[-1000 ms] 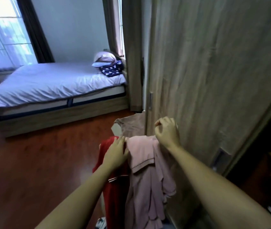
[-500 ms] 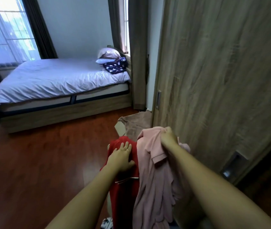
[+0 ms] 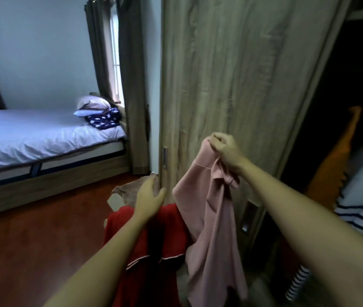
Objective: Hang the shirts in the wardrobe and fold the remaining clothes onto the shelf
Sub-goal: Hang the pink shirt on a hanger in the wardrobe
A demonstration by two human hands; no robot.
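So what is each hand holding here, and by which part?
Right hand grips the pink shirt by its bunched top edge; left hand holds nothing, open over the red garment.

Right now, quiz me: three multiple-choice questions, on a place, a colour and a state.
1. Where is the star-print cloth? A on the floor; B on the bed; C in the wardrobe.
2. What colour is the shirt that the right hand holds? A pink; B red; C white.
3. How is the left hand? A gripping a hanger; B out of view; C open, holding nothing.
Answers: 1 B, beside the pillow. 2 A, pink cloth hangs from it. 3 C, fingers loose above the red garment.
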